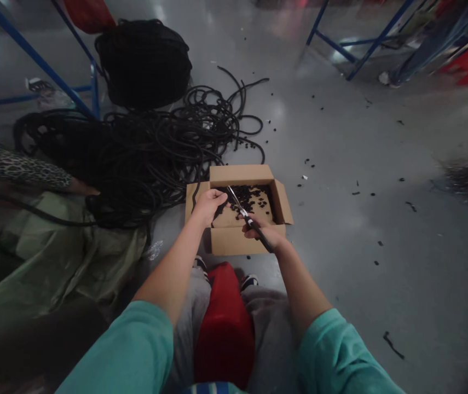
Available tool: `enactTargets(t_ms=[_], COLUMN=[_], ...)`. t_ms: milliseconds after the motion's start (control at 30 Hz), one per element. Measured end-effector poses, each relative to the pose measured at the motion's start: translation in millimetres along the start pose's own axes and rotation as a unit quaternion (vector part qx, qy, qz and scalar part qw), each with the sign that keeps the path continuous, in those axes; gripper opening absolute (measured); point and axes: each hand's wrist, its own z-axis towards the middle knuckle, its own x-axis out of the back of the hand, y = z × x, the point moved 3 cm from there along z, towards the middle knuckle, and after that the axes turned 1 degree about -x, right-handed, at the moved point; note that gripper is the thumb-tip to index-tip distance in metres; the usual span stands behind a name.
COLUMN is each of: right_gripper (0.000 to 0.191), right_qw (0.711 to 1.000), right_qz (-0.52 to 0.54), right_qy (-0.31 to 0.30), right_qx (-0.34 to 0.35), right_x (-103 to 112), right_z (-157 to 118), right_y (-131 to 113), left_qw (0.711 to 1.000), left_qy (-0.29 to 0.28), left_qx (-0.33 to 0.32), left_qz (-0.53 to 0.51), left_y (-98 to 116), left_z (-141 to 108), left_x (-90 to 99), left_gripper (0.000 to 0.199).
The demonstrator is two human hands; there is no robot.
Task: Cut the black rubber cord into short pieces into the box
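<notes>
An open cardboard box [240, 174] stands on the floor in front of me, with many small black pieces [250, 197] inside. Over its left side, my left hand [211, 205] is closed on a black cord, whose end is near the scissors. My right hand [263, 230] grips scissors with black handles [260, 234], over the box's right half. Their metal blades point up and left toward my left hand. The cord runs from my left hand up to a large tangle of black cord [147, 148] behind and left of the box.
A black coiled bundle [143, 63] stands behind the tangle. Another person's arm in a patterned sleeve [20, 164] reaches in from the left, above green sheeting [65, 251]. Blue metal frames [336, 46] stand farther back. Small black scraps dot the floor. Something red [225, 323] is between my legs.
</notes>
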Motion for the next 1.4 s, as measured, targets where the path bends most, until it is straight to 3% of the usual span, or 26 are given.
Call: enactTargets(t_ms=[200, 433, 600, 800, 1067, 1200, 1400], right_gripper=[0.056, 0.053, 0.052, 0.051, 0.048, 0.048, 0.05], right_qw=[1.0, 1.0, 1.0, 0.999, 0.998, 0.999, 0.999], right_qz=[0.005, 0.001, 0.006, 0.003, 0.009, 0.014, -0.003], right_qy=[0.008, 0.017, 0.016, 0.004, 0.015, 0.026, 0.045], right_qx=[0.0, -0.001, -0.008, 0.033, 0.052, 0.041, 0.014], right_x=[-2.6, -1.0, -1.1, -2.9, -4.9, -4.5, -4.1], right_z=[1.3, 1.7, 3.2, 5.8, 6.2, 6.6, 4.8], right_y=[-0.4, -0.7, 1.5, 1.3, 0.2, 1.2, -0.2], left_qw=[0.996, 0.986, 0.979, 0.965, 0.968, 0.977, 0.975], left_qy=[-0.014, -0.091, -0.07, -0.039, -0.052, -0.051, -0.052], left_qx=[-0.036, -0.068, -0.084, -0.115, -0.095, -0.065, -0.07], left_qz=[0.079, 0.12, 0.171, 0.233, 0.227, 0.195, 0.203], left_y=[-5.5, 6.9, 9.5, 10.0, 7.7, 7.4, 10.7], left_z=[3.5, -5.0, -5.9, -5.2, -6.4, -5.3, -5.7], left_x=[0.4, -7.4, -7.9, -10.2, -13.2, -10.5, -7.5], left_gripper=[0.02, 0.022, 0.019, 0.015, 0.015, 0.018, 0.016])
